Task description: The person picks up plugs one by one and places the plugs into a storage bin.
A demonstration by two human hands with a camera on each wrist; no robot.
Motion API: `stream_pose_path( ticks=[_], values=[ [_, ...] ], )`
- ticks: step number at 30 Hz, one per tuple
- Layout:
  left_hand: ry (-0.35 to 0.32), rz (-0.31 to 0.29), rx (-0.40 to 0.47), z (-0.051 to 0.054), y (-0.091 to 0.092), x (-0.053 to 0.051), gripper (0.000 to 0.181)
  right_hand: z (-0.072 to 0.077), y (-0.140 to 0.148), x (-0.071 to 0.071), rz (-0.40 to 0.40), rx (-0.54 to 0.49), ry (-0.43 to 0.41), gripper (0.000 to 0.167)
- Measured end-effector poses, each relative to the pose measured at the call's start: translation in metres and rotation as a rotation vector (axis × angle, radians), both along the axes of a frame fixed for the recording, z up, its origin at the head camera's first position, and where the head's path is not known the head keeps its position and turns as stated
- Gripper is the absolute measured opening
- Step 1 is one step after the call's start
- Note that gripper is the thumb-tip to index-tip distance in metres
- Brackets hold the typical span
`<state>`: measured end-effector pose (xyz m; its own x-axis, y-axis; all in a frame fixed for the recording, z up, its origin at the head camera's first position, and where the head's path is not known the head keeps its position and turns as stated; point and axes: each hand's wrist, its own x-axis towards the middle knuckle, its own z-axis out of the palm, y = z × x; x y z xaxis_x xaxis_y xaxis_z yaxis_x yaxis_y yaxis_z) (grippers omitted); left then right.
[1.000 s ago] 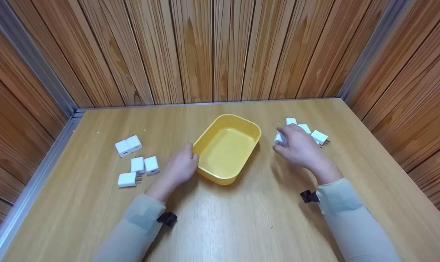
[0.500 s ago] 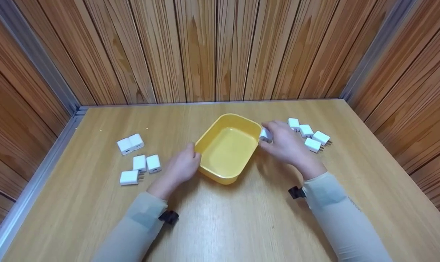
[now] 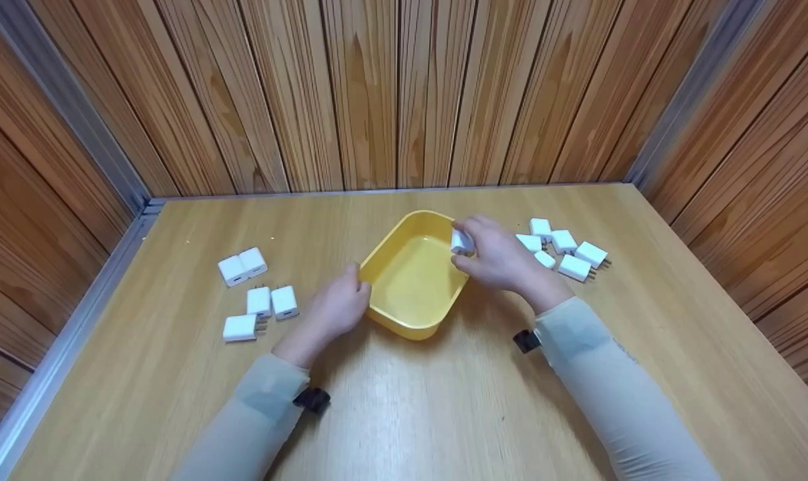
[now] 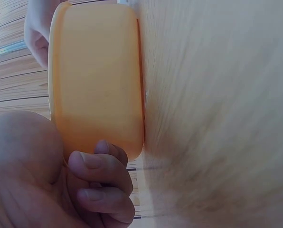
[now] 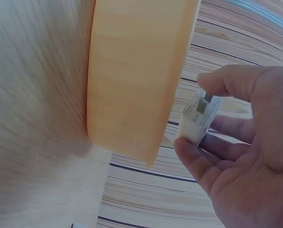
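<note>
A yellow tray (image 3: 414, 280) stands on the table, with nothing visible inside. My left hand (image 3: 337, 300) grips its left rim, thumb on top; in the left wrist view the fingers (image 4: 106, 173) curl by the tray's wall (image 4: 99, 76). My right hand (image 3: 501, 257) pinches a white plug adapter (image 3: 462, 242) over the tray's right rim. In the right wrist view the adapter (image 5: 198, 118) sits between thumb and fingers, its metal prongs showing, beside the upper edge of the tray (image 5: 132, 85).
Several white adapters (image 3: 575, 267) lie in a group to the right of the tray. On the left are more adapters (image 3: 240, 328), some side by side. A wood-panelled wall (image 3: 370, 93) rises behind the table (image 3: 404, 414), with panels at both sides.
My right hand has moved left from the right-hand group to the tray's rim, carrying the adapter. The left hand keeps its grip, and the tray has hardly shifted.
</note>
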<state>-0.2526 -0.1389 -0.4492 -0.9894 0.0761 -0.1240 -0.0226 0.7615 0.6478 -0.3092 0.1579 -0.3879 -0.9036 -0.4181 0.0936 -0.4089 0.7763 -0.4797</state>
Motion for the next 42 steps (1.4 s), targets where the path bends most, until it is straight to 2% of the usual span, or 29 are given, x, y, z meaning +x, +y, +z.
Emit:
stream_pose_path(
  ticks=[7,14,21,30,42],
  values=[
    [0.009,0.003,0.022,-0.001,0.001,0.0,0.062,-0.005,-0.008,-0.014,0.054,0.074,-0.051,0.062],
    [-0.016,0.009,0.036,0.0,0.002,0.0,0.065,-0.012,-0.015,-0.026,0.099,0.164,-0.075,0.062],
    [0.005,0.002,0.025,-0.003,0.001,-0.002,0.062,-0.015,-0.024,-0.035,0.116,0.212,-0.098,0.061],
    [0.032,-0.011,-0.009,-0.001,0.004,-0.001,0.06,-0.023,-0.035,-0.043,0.214,0.329,0.006,0.056],
    [-0.004,0.005,0.0,0.0,0.003,-0.002,0.064,-0.027,-0.044,-0.056,0.235,0.37,-0.009,0.052]
  ],
)
